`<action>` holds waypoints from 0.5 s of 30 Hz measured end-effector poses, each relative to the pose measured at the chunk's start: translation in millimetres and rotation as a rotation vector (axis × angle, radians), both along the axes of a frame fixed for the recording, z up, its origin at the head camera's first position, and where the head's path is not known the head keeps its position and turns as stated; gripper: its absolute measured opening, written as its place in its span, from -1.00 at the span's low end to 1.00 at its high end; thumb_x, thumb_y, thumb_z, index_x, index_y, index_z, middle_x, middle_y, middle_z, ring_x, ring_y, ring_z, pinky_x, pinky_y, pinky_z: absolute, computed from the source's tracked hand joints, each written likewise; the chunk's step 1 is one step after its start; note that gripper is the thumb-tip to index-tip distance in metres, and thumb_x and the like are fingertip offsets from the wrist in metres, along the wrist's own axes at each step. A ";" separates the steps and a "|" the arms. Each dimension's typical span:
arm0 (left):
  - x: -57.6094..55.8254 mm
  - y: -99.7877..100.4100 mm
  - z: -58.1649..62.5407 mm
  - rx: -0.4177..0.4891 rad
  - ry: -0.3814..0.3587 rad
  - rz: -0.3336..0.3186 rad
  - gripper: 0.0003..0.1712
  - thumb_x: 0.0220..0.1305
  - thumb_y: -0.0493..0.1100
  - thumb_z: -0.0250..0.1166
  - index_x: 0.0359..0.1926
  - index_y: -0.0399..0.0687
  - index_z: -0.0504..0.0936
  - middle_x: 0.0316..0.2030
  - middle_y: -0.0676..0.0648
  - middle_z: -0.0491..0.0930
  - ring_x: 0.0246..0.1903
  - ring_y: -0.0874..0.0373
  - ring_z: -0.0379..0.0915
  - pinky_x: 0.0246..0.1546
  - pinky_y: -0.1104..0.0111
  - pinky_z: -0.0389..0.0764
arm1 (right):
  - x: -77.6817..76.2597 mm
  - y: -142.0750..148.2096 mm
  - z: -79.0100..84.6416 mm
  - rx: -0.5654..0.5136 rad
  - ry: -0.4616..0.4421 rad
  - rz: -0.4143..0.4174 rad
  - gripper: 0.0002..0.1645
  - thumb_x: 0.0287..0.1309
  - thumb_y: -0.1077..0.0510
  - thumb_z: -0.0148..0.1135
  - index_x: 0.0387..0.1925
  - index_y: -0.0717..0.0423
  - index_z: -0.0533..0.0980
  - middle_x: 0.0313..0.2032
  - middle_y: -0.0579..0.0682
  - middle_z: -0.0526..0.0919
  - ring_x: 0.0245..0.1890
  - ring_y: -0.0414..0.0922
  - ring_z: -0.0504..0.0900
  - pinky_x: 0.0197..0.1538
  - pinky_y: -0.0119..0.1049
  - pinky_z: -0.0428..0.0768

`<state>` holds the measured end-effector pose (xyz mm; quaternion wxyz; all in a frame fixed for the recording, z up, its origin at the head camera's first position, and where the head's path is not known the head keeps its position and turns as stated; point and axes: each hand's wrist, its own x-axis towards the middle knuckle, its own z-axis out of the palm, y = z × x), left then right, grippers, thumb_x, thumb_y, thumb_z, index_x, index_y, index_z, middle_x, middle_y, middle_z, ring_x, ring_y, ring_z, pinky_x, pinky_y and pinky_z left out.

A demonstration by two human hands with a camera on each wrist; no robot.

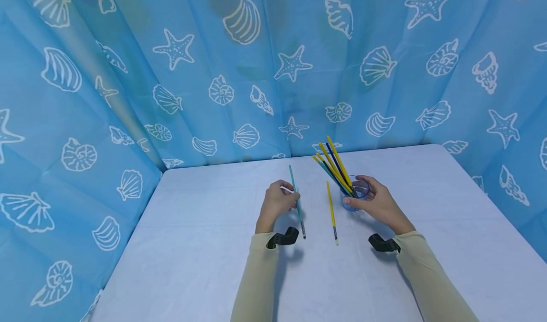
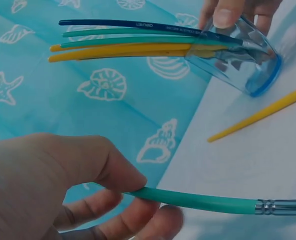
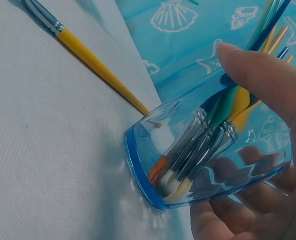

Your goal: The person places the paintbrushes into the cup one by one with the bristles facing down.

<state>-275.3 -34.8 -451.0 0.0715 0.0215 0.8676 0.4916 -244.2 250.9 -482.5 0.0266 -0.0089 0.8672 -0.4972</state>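
My left hand [image 1: 279, 199] pinches a teal-handled paintbrush [image 2: 202, 201] between thumb and fingers, its bristle end pointing down toward me in the head view. With my right hand [image 1: 380, 203] I grip a clear, blue-tinted cup [image 3: 143, 170], thumb on the near side and fingers round the back. Several paintbrushes [image 1: 335, 167] with yellow, teal and dark blue handles lean to the left in the cup, bristles down at its bottom. Between the hands a yellow-handled paintbrush [image 1: 331, 208] lies on the white tabletop, its bristles toward me.
The white-covered table [image 1: 192, 265] reaches out to both sides of the hands. Behind it and at both sides hangs a blue curtain [image 1: 256, 75] with white shells and starfish. Each sleeved wrist carries a black camera mount [image 1: 284, 237].
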 end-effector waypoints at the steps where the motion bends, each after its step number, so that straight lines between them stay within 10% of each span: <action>1: 0.0 0.0 0.7 0.011 0.004 0.001 -0.78 0.31 -0.20 0.33 -0.07 -0.19 0.59 -0.45 -0.10 0.69 -0.42 -0.10 0.74 -0.51 0.41 0.51 | 0.5 -0.1 0.5 0.001 0.000 0.000 0.14 0.19 -0.20 0.47 0.57 0.16 0.10 0.47 0.31 0.35 0.50 0.30 0.33 0.49 0.29 0.32; 15: -0.5 -1.3 7.7 0.226 -0.001 0.019 -0.74 0.30 -0.25 0.31 -0.02 -0.21 0.56 -0.30 -0.13 0.69 -0.52 0.18 0.73 -0.36 0.36 0.76 | 0.1 -1.2 -0.1 0.001 -0.005 -0.007 0.14 0.19 -0.21 0.47 0.57 0.13 0.11 0.46 0.29 0.37 0.50 0.28 0.33 0.50 0.27 0.32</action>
